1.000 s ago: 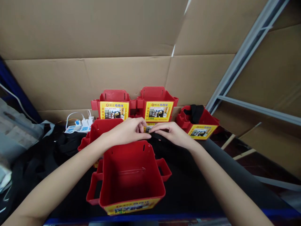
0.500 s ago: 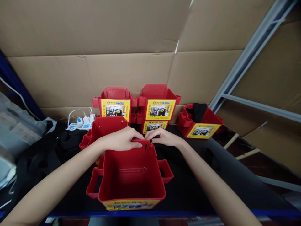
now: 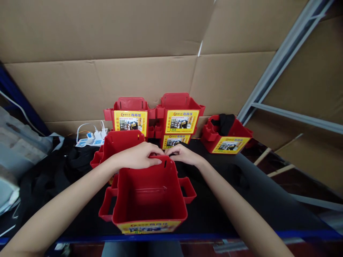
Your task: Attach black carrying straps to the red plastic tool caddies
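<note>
A red plastic bin (image 3: 149, 200) with side handles and a yellow label stands open right in front of me on the black bench top. My left hand (image 3: 138, 156) lies over its far rim with the fingers curled onto the back wall. My right hand (image 3: 182, 154) is just behind the same wall near a slot, fingers pinched together; what they hold is hidden, though dark fabric (image 3: 187, 171) lies right beneath them.
Another red bin (image 3: 118, 144) sits behind the near one at left. Stacked red bins (image 3: 180, 117) with yellow labels stand against the cardboard wall, one at right (image 3: 227, 137) holding black cloth. A white power strip (image 3: 92, 140) lies at back left. A grey metal frame (image 3: 281, 60) rises at right.
Both hands have come down and nearer, from above the bin's far side to its back rim. The left hand now rests on the rim.
</note>
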A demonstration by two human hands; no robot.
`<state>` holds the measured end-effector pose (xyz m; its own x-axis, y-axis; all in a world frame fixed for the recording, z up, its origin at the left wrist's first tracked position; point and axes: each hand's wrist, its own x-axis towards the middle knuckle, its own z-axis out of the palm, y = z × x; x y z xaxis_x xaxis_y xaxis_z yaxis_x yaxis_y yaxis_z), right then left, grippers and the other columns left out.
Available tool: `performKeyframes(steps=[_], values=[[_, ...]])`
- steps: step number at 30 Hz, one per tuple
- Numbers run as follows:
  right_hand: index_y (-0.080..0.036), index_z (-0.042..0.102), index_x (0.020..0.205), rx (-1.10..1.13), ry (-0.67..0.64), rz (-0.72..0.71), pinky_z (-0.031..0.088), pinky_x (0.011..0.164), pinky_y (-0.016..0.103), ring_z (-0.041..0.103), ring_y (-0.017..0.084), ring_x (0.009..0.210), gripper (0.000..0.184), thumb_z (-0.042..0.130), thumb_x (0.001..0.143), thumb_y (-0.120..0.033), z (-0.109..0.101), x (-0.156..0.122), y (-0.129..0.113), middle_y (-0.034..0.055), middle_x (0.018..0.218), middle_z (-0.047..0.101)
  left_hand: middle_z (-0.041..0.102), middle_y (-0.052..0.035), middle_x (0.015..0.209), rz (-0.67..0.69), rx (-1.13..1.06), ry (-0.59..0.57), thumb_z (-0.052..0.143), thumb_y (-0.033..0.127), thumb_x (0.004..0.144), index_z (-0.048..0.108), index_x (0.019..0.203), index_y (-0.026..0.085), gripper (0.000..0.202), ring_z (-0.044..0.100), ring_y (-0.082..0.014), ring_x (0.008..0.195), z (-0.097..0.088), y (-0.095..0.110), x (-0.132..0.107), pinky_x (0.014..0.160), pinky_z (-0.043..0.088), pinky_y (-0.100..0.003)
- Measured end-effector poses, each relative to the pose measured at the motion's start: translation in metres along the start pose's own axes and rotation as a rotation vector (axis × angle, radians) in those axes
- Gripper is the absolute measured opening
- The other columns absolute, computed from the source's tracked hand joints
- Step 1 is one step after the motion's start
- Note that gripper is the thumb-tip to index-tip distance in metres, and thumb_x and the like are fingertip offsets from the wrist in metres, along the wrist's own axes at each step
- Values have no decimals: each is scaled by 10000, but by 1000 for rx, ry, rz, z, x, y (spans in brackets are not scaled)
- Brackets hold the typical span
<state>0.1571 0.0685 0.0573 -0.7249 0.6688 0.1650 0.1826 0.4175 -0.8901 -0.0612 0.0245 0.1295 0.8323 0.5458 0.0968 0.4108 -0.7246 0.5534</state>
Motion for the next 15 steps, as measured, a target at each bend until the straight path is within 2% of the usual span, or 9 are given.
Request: performKeyframes(steps=[3,8,15], values=[[-114,634,779,-23,-24,-4,429,682,258,529,118,674,253,615,731,-361,-2,4,1,12,722,600,629,-37,896,-7,-65,43,510,196,786,555,1034,148,257,557,-114,758,1,-2,-1,685,438,-240],[-118,621,843,-58,-55,-27,415,769,274,532,139,805,286,588,751,-386,-6,8,-5,36,876,611,640,-31,927,32,3,59,511,202,789,587,997,164,225,555,-116,775,0,-2,-2,721,429,-255],[-124,633,910,-91,-112,-36,397,838,300,542,160,868,326,575,759,-407,-4,11,-11,54,953,620,644,-30,944,42,-4,59,515,192,785,592,998,169,228,557,-113,777,0,0,-2,724,428,-250]])
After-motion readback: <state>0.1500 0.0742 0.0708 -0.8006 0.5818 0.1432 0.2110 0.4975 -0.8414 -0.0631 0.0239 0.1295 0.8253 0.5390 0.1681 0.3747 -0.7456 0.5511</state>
